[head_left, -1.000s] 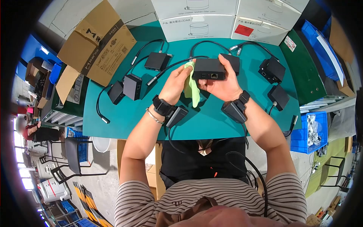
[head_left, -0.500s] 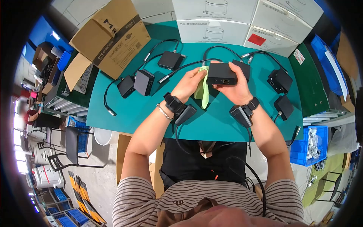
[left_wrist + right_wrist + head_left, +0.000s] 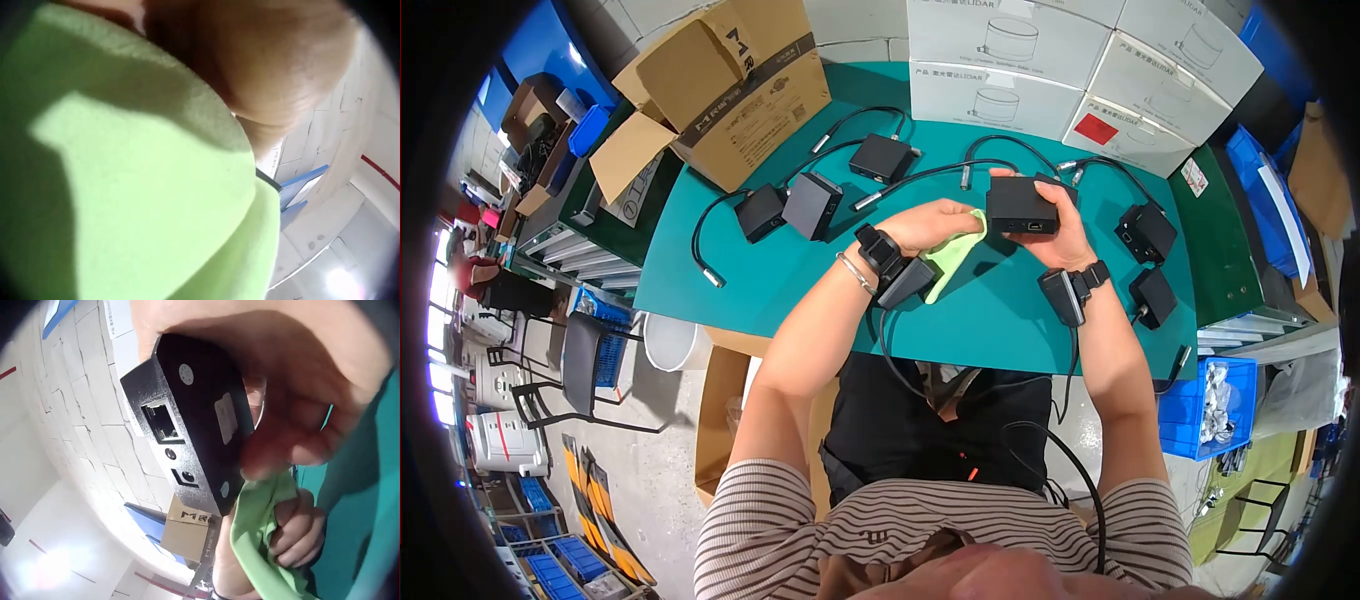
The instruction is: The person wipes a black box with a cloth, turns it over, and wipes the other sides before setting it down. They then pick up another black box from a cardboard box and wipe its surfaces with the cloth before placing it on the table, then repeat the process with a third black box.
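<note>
My right hand (image 3: 1068, 238) holds a small black box (image 3: 1018, 206), thumb on its top and fingers underneath. An Ethernet port (image 3: 162, 422) and a round power jack (image 3: 187, 477) show on its end in the right wrist view, with pale stickers on one face. To the left of the box, my left hand (image 3: 930, 226) grips a light green cloth (image 3: 953, 262) that hangs down from the fingers. Seen from the left wrist, the cloth (image 3: 150, 187) fills most of the view and hides the fingertips.
Several similar black boxes with cables lie on the green table (image 3: 800, 290), such as one (image 3: 882, 158) behind and one (image 3: 1147, 233) at right. A cardboard carton (image 3: 750, 110) stands back left; white LIDAR boxes (image 3: 1000, 95) are stacked behind. A blue bin (image 3: 1212, 410) sits at the right.
My left hand has drawn away to the left from the black box, taking the cloth with it. The right hand still holds the box. The head view has shifted.
</note>
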{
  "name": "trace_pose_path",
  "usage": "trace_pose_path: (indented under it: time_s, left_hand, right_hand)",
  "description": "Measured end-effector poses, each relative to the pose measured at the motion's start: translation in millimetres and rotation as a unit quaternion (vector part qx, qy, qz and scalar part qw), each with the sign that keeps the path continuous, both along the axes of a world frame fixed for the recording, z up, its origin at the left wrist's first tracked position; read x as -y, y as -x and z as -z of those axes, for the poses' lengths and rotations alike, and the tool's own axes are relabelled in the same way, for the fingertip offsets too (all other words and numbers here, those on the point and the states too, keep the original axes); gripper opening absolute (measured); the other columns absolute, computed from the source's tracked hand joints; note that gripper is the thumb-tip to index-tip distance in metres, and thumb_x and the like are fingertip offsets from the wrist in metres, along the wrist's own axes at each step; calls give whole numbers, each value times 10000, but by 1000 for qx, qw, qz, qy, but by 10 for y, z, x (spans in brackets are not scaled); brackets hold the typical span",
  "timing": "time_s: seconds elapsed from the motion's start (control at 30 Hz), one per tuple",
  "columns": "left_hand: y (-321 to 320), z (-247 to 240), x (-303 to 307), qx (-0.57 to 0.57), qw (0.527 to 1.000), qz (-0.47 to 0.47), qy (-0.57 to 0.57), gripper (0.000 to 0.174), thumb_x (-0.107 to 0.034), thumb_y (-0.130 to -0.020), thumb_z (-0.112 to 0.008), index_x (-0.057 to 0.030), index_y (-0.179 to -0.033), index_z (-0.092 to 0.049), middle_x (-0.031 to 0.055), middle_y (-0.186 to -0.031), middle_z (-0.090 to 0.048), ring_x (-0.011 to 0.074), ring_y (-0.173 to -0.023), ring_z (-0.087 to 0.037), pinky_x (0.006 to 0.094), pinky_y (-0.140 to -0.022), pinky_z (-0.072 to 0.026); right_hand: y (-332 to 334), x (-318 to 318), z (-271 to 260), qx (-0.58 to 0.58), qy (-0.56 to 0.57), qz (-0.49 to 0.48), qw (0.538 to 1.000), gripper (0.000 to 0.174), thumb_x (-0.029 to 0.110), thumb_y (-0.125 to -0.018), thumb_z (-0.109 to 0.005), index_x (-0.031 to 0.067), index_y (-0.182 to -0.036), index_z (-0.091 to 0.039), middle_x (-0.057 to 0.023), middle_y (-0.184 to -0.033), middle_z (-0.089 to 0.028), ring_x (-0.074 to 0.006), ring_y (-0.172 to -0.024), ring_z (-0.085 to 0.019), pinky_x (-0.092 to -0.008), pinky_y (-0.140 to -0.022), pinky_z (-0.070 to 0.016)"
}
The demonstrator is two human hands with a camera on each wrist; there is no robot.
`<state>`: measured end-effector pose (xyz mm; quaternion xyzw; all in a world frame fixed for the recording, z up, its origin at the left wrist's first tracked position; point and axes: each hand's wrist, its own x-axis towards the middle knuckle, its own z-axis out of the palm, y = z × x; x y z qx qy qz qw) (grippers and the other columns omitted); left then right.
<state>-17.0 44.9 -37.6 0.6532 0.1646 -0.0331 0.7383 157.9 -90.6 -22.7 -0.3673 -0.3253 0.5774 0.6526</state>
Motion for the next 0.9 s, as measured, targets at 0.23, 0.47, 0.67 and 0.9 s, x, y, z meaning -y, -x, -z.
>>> trace_pose_path:
  time_s: [0.23, 0.47, 0.67, 0.9]
  left_hand:
    - [116, -268, 61, 77, 995, -32, 58, 220, -222, -943, -499, -34, -1024, -580, -12, -763, -581, 67, -619, -523, 224, -544, -434]
    - [87, -272, 70, 251, 943, -187, 113, 179, -201, -920, -491, -43, -985, -546, 21, -745, -546, 117, -633, -496, 259, -570, -421]
    - [71, -302, 208, 319, 921, -192, 112, 247, -216, -898, -532, -25, -1051, -566, 28, -776, -583, 96, -682, -552, 240, -612, -455]
    - [68, -254, 303, 320, 941, -13, 111, 308, -197, -856, -596, -24, -1110, -583, 8, -910, -602, 80, -774, -571, 231, -662, -475]
  right_hand:
    - [-46, 23, 31, 1, 28, 14, 1000, 507, 412, -901, -476, 49, -1243, -566, -71, -1067, -619, -154, -874, -595, -307, -667, -526]
    - [96, 39, 18, 103, 69, 49, 991, 432, 343, -931, -533, 71, -1267, -532, -78, -1072, -605, -164, -932, -607, -331, -724, -561]
    - [199, -107, 129, 205, 74, 58, 974, 468, 255, -952, -547, 93, -1364, -400, -44, -1088, -578, -126, -992, -589, -312, -822, -531]
    - [310, -310, -162, 425, 96, -86, 896, 430, 219, -893, -618, 104, -1271, -447, -38, -1114, -574, -102, -991, -570, -281, -807, -517]
